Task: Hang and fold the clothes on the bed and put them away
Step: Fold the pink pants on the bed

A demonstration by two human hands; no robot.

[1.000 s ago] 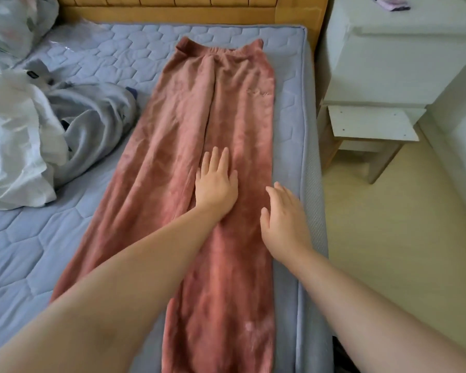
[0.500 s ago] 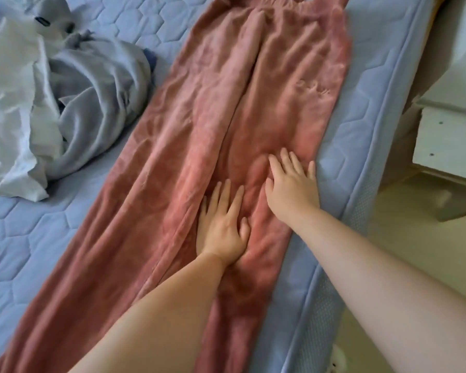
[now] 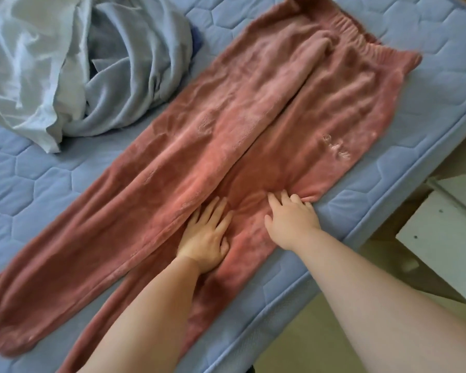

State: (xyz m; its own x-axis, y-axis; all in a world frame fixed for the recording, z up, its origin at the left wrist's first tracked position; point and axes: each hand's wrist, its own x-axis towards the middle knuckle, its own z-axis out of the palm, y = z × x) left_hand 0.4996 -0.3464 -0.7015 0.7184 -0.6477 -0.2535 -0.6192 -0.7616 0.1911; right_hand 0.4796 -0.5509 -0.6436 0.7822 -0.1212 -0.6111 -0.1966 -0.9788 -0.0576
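Since the salmon-pink fleece trousers [image 3: 226, 146] lie full length and unfolded on the bed, you're early in the task: spread flat, no fold made, and nothing hung or put away as far as I can see. Your left hand [image 3: 205, 238] is flat with fingers spread, palm pressing the cloth where the two legs meet. Your right hand [image 3: 291, 222] lies palm-down just beside it at the trousers' outer edge, fingers a little bent on fabric that puckers there. No pinch is visible, so I'd call it released. Left to do: fold this pair, then deal with the crumpled heap of white and grey-blue clothes [image 3: 78, 63] just beside the trousers' left side. Surface is a soft blue quilted mattress [image 3: 65, 184], and the trousers run close to its right edge. A white bedside cabinet [image 3: 441, 238] and pale floor [image 3: 320, 345] sit beyond that.
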